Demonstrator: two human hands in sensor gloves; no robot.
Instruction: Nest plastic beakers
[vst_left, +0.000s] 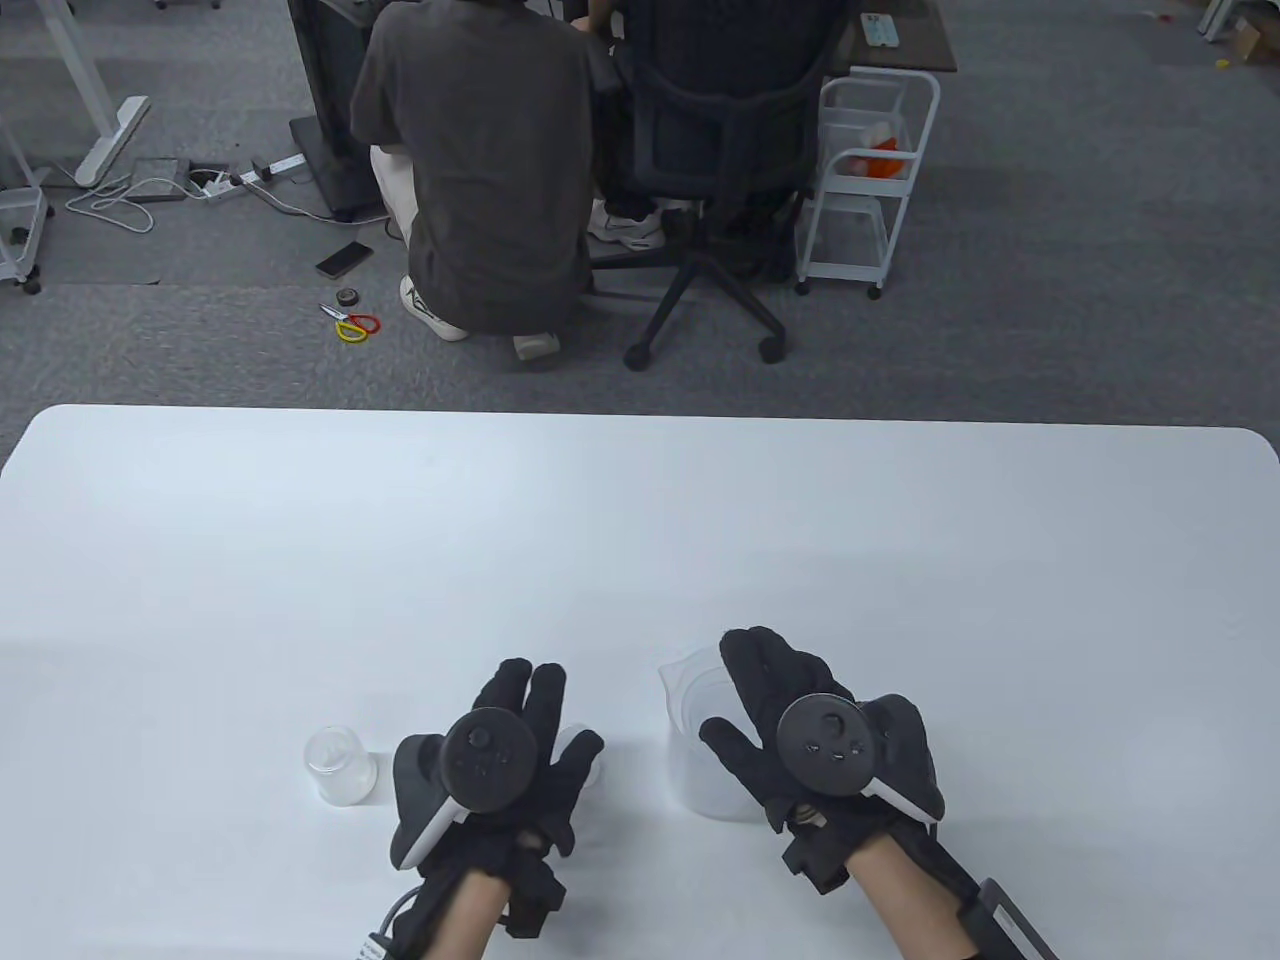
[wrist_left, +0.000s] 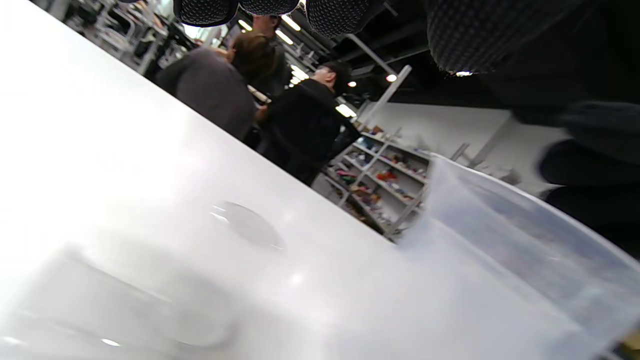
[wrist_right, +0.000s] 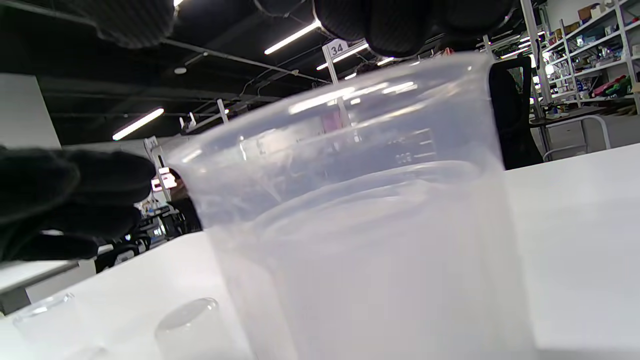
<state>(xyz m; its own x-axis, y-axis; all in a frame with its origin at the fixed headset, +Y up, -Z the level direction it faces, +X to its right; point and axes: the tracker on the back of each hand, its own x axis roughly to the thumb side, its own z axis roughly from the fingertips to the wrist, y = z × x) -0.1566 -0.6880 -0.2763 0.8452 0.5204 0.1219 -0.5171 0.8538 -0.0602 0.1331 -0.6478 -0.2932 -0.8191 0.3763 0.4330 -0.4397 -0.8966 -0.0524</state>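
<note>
Beakers: the big beaker (vst_left: 700, 740) stands upright on the worktop (vst_left: 640, 540), steadied by the right hand (vst_left: 800, 730), probably to receive smaller ones. A small beaker (vst_left: 340, 765) waits left. Whether the left hand (vst_left: 510, 760) grips anything cannot be told.

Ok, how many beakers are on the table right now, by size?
Small clear beakers: 2
Large beaker: 1
Beaker nested inside it: 1, apparently
Total: 4
</note>
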